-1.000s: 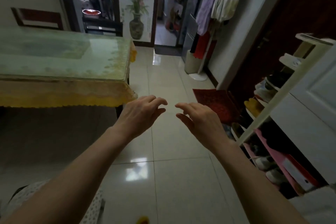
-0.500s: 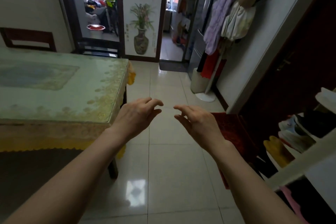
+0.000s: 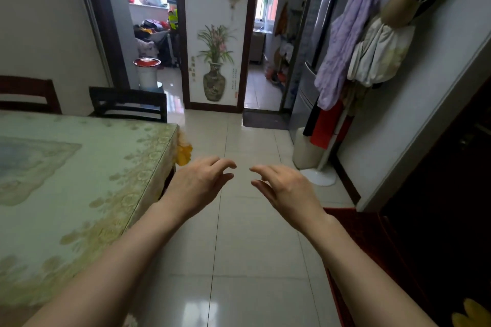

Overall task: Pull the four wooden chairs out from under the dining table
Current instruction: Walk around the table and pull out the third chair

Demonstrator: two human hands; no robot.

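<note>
The dining table point(image 3: 87, 194) fills the left side, covered with a pale green and gold cloth under glass. Behind its far edge two dark wooden chair backs show: one point(image 3: 127, 105) near the far right corner, another point(image 3: 26, 94) at the far left. Their seats are hidden by the table. My left hand point(image 3: 198, 184) and my right hand point(image 3: 285, 188) hover side by side over the tiled floor, just right of the table's corner. Both are empty with fingers curled and apart, touching nothing.
A coat stand point(image 3: 322, 175) hung with clothes and bags stands against the right wall, beside a white bin point(image 3: 305, 151). A red mat point(image 3: 372, 241) lies at the lower right. Two doorways open at the back, with a red-topped stool point(image 3: 147, 71) in the left one.
The view has risen and moved forward along the table's right side. The far chairs and more of the tabletop have come into view, and the shoe rack has left it. Both hands stay empty.
</note>
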